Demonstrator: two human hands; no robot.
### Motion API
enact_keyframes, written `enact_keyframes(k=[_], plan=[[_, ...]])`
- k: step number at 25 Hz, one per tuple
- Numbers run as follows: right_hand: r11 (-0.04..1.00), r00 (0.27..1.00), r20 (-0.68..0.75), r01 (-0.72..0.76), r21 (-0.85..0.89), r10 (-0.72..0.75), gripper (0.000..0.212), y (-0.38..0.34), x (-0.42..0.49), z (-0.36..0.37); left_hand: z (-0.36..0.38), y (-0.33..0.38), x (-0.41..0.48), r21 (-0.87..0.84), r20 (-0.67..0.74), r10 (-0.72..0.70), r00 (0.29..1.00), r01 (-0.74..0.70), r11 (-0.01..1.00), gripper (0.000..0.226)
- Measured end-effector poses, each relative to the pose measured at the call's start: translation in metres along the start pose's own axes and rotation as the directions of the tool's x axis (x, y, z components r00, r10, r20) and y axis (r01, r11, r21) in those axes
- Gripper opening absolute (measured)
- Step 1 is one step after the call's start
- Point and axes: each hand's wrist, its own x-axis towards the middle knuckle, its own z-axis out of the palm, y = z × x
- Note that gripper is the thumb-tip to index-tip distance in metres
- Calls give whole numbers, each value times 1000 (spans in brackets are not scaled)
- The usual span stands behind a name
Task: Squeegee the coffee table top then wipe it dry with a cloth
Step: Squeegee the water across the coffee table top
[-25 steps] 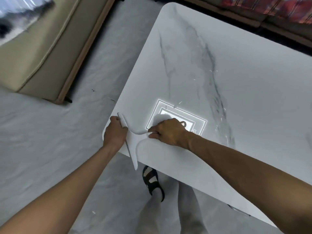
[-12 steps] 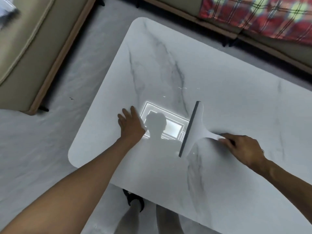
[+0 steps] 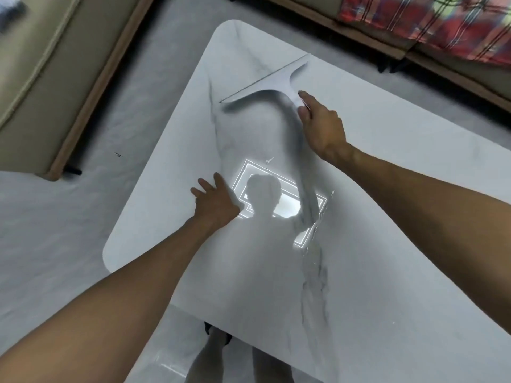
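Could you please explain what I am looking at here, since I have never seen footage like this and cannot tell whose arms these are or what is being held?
There is no machine here: a person wears a wide-angle camera on the head, so this single picture looks forward and down along their own bare arms. Below lies a white marble-look coffee table with grey veins. The right hand grips the handle of a white squeegee, whose long blade reaches toward the far end of the table. The left hand rests flat and open on the tabletop, holding nothing. The bright rectangle between the hands is a ceiling light mirrored in the glossy top, with the person's outline over it. A few water droplets glisten nearby. No cloth is in view. A beige sofa stands to the left.
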Motion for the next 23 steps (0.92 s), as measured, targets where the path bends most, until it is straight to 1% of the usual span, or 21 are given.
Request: enact_keyframes(k=[3,5,7,9,11,14,15,16,17,19,20,23], plan=[[993,996,67,71,-94,-64,45,-10,3,17,-1,4,-3,-2,-17,-6,1000,6,1000,86],[984,992,103,93,-149,-78,43,10,-25,14,-5,7,-5,-32,-38,-11,999,9,999,84],[977,985,146,115,-180,-89,43,45,-68,4,-7,8,-7,-17,-26,-10,1000,10,1000,83],[968,978,201,106,-228,-60,44,86,-117,-11,-7,10,-8,-26,-23,-7,1000,7,1000,83],[950,969,247,76,-304,1,46,121,-166,-28,-4,11,-9,-37,-47,-17,999,16,999,83],[898,960,268,48,-438,79,45,141,-211,-63,9,10,-12,18,-118,-1,993,3,1000,79],[891,963,256,39,-453,88,45,141,-209,-74,13,11,-14,33,-170,26,985,-21,999,77],[902,972,223,27,-431,78,44,138,-198,-83,17,16,-15,47,-224,72,972,-63,997,74],[927,986,161,11,-375,53,43,132,-179,-90,19,25,-17,62,-252,132,959,-120,991,72],[965,1000,24,9,-263,-2,41,113,-119,-92,22,51,-17,78,-205,235,950,-224,972,75],[974,1000,-6,14,-228,-16,41,100,-84,-89,24,65,-15,75,-165,259,952,-250,965,80],[985,1000,-21,11,-170,-14,44,68,6,-73,32,94,-7,110,-54,231,971,-224,968,92]])
